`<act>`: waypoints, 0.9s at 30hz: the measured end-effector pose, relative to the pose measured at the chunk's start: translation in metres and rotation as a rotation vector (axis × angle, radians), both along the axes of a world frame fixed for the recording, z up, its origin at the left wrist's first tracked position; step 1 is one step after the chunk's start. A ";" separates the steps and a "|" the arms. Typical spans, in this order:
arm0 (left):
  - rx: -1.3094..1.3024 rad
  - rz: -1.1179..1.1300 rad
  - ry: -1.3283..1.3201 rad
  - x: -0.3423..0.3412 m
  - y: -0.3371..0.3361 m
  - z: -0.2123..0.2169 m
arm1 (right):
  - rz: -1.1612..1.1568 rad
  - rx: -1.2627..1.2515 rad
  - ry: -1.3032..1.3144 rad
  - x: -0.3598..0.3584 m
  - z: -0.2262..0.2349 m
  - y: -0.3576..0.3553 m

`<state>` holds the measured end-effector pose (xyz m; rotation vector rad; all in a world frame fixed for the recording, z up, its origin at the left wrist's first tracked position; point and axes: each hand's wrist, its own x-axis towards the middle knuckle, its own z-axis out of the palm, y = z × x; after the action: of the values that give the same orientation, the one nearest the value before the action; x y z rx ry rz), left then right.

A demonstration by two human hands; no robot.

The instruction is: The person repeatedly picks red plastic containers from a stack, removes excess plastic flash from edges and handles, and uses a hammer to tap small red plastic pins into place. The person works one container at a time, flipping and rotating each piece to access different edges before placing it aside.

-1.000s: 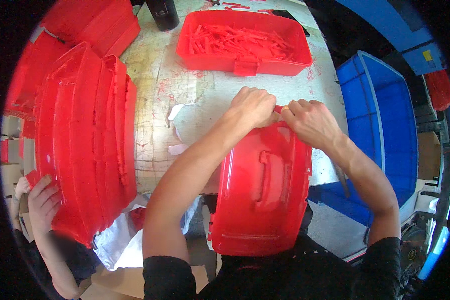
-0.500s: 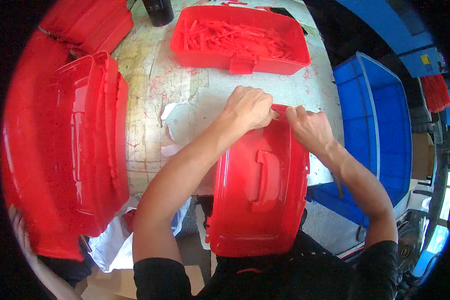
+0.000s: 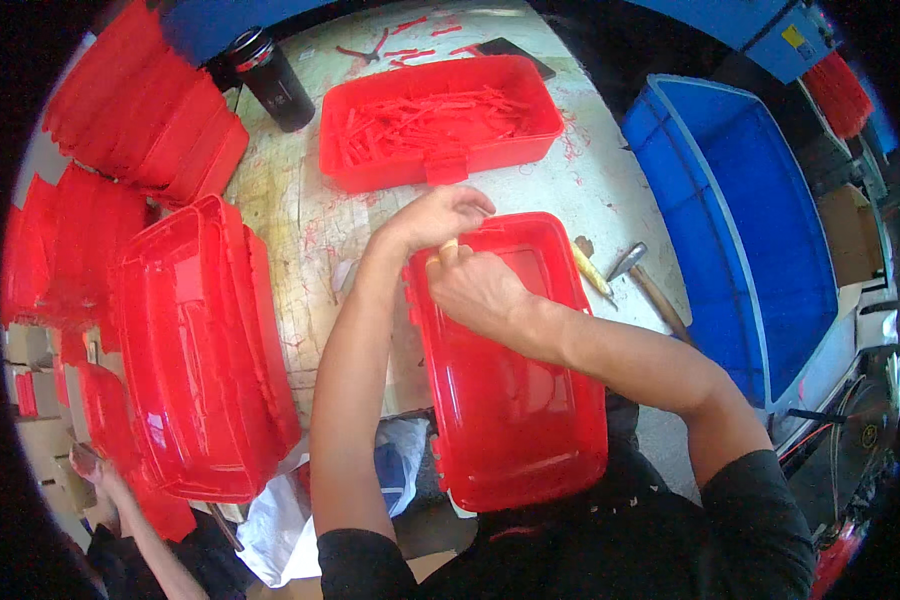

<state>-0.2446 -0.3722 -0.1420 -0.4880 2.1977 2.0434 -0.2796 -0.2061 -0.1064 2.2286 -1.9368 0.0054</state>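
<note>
A shallow red plastic tray-like part point(image 3: 515, 420) with a raised rim rests half on the table edge and half against my body. My left hand point(image 3: 440, 215) hovers by its far left corner, fingers curled inward. Just below, my right hand point(image 3: 475, 290) reaches across the part to its left rim, thumb and fingers pinched; whatever lies between them is hidden. Beyond my hands stands a red plastic box point(image 3: 345, 180) holding many thin red plastic strips point(image 3: 420, 120). To the right of the part lie a yellow-handled tool point(image 3: 592, 270) and a hammer point(image 3: 660, 300).
Red parts point(image 3: 195, 380) are stacked at the left, with more piles point(image 3: 150, 120) behind. A black tumbler point(image 3: 275, 85), pliers point(image 3: 367, 48) and a flat black object point(image 3: 515, 50) occupy the table's far side. A blue crate point(image 3: 760, 240) stands right. Another person's arm point(image 3: 145, 530) shows lower left.
Both hands have left the far rim's middle and shifted left. My right arm now crosses the part. The handle seen on the part no longer shows; a smooth hollow does. The view has shifted.
</note>
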 end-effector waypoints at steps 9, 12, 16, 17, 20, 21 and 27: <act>-0.806 0.050 -0.116 0.042 0.024 0.019 | -0.072 0.022 -0.485 -0.108 0.039 0.033; -0.993 0.155 -0.113 0.057 0.033 0.024 | -0.141 -0.098 -0.549 -0.166 0.036 -0.041; -0.977 0.348 -0.268 0.078 0.024 0.045 | -0.258 -0.026 -0.239 -0.201 0.010 -0.123; -0.983 0.395 -0.299 0.087 0.022 0.045 | -0.231 0.120 -0.270 -0.211 0.007 -0.135; -0.951 0.457 -0.339 0.119 0.015 0.037 | -0.164 0.433 -0.306 -0.222 -0.005 -0.151; -0.929 0.458 -0.352 0.124 0.014 0.036 | -0.104 0.378 -0.352 -0.222 -0.006 -0.152; -0.893 0.395 -0.496 0.130 0.040 0.063 | -0.232 -0.195 -0.342 -0.245 0.035 -0.115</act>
<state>-0.1141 -0.3319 -0.0785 -1.4038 2.6664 0.7392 -0.5242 -0.3213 -0.0715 1.9668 -2.2428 0.5514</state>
